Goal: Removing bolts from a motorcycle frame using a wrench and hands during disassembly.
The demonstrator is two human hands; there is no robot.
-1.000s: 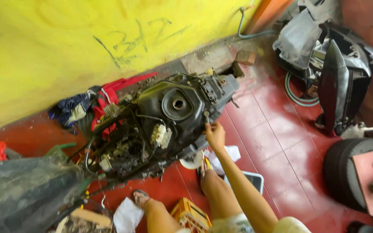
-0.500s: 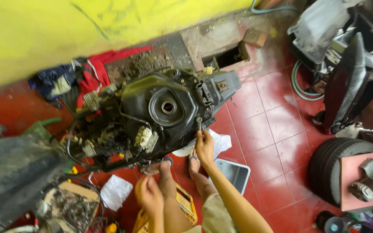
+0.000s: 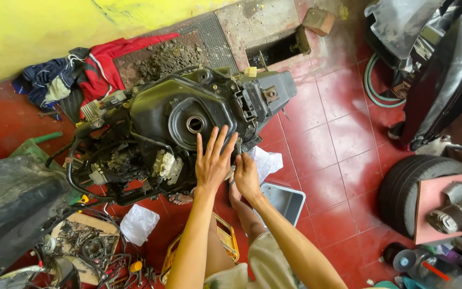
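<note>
Stripped scooter frame (image 3: pixel 183 128) lies on the red tile floor (image 3: pixel 338 134), beside the drain pit (image 3: pixel 276 51). Left hand (image 3: pixel 213 160) is flat and splayed on the frame's near edge, grasping nothing. Right hand (image 3: pixel 246 176) is curled just beside it — contents unclear. Likely heavy, rigid and greasy — grip the tubing, not the wiring.

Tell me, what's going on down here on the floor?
A person sits on the red tiled floor over a stripped scooter body. Their left hand lies flat, fingers spread, on its black tank housing. Their right hand works at its near edge; whether it holds anything is unclear. A tyre sits nearby.
</note>
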